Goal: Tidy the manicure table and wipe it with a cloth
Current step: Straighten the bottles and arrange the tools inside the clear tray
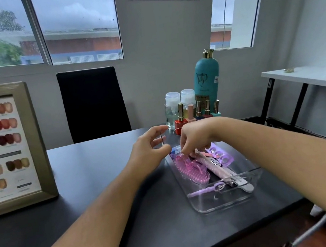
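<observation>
The black matte manicure table (109, 194) filled the lower part of your view, running from the near edge to the grey wall. A black high-backed chair (93, 104) stood at its far side. At the left edge a gold-framed nail colour chart (2, 147) stood upright on the table. Off to the far right, apart from the manicure table, was a white side table on black legs (309, 78).

A clear rectangular plastic tray (223, 205) lay on the right half of the table, its long side running near to far. Beyond its far end stood a tall teal bottle with a gold cap (207, 78), two clear pump bottles (173, 105) just left of it, and a row of small gold-capped nail polish bottles (180, 120) in front of them.

Your left hand (151, 148) hovered just left of the tray's far end, thumb and curled fingers pinching a thin dark stick (162, 139) held upright. Your right hand (196, 137) reached down into the tray's far end, its fingers bent onto the tools there; whether they gripped anything could not be told.

In the tray, a pink bristled nail brush (192, 169) lay along the left side, a long pale pink file pouch (219, 167) beside it, a purple foam toe separator (218, 154) to the far right, and a slim lilac tool (204, 191) across the near end.
</observation>
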Demonstrator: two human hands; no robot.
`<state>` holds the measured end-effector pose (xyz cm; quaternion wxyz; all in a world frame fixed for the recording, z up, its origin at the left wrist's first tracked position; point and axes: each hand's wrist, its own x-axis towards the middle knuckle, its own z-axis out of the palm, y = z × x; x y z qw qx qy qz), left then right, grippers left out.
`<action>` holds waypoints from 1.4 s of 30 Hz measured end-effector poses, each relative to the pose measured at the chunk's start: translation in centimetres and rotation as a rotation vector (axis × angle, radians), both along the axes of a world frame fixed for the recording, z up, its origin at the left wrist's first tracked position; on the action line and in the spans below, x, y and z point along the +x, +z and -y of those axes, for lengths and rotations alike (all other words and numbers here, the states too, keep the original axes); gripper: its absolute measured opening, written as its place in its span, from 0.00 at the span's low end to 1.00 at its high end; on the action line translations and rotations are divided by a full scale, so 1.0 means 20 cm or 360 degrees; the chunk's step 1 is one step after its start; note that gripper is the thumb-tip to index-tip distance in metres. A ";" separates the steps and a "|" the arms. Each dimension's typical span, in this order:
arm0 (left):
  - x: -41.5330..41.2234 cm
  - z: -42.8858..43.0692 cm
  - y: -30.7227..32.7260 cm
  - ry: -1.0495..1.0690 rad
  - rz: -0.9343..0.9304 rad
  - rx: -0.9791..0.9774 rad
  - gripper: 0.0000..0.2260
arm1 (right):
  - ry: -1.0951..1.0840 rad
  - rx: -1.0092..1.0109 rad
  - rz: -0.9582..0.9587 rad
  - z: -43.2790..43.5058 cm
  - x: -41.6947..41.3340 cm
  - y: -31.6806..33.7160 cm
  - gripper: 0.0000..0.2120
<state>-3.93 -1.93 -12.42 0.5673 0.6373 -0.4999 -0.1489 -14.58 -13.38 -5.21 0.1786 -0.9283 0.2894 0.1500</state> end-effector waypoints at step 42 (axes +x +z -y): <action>0.01 -0.02 0.01 -0.0059 -0.0088 0.0004 0.21 | 0.0615 -0.0887 0.0148 -0.05 0.06 -0.06 0.11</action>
